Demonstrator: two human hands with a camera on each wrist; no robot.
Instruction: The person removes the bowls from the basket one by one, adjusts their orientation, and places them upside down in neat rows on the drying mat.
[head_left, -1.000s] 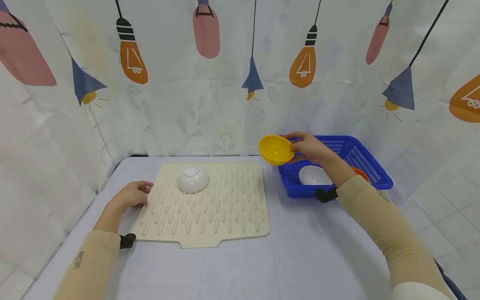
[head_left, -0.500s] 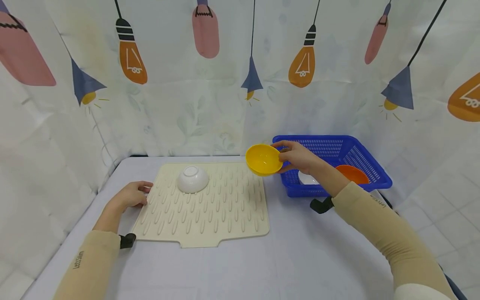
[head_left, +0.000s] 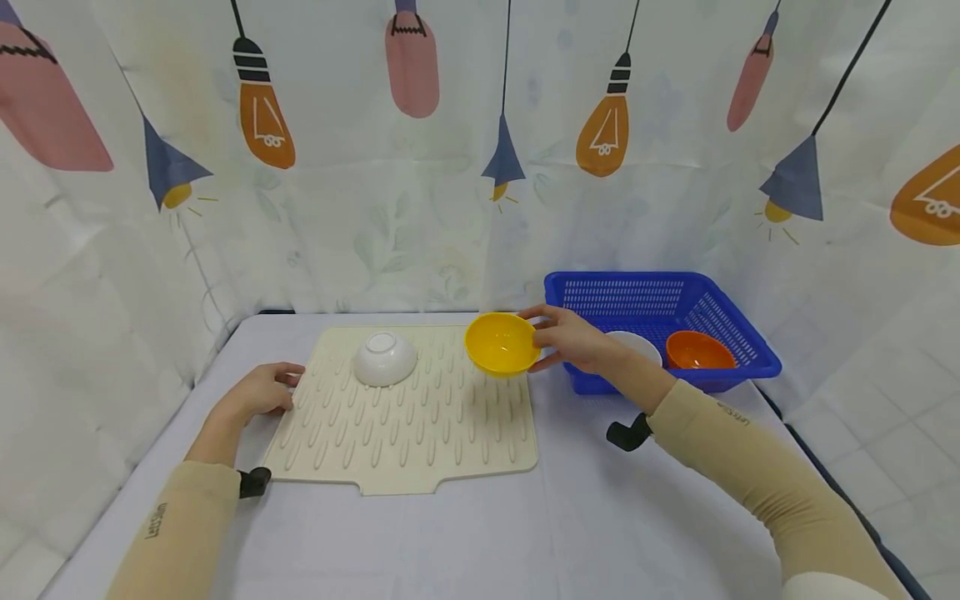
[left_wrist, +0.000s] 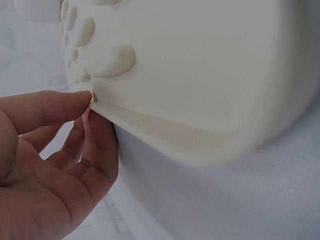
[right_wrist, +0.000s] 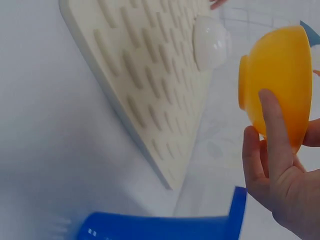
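1. Backdrop: white curtain printed with orange, pink and blue hanging lamps, enclosing the table on three sides.
2. Table: covered in pale lilac cloth.
3. Drying mat: cream, ribbed, lying flat on the left and middle part of the table, with a small tab on its near edge.
4. White bowl: upside down on the mat near its far left corner, well apart from both hands.
5. Yellow bowl: tilted, open side towards the camera, over the far right corner of the mat; whether it touches the mat cannot be told.
6. Right hand: grips the yellow bowl by its right side, thumb at the rim, fingers curved along the outer wall. Beige sleeve on the arm.
7. Left hand: at the left edge of the mat, fingers loosely bent, fingertips touching that edge from above and below. Beige sleeve on the arm.
8. Blue basket: perforated plastic, at the far right corner of the table, just beside the mat's right edge.
9. Basket contents: orange bowl upright, and second white bowl beside it, partly hidden by the right wrist.
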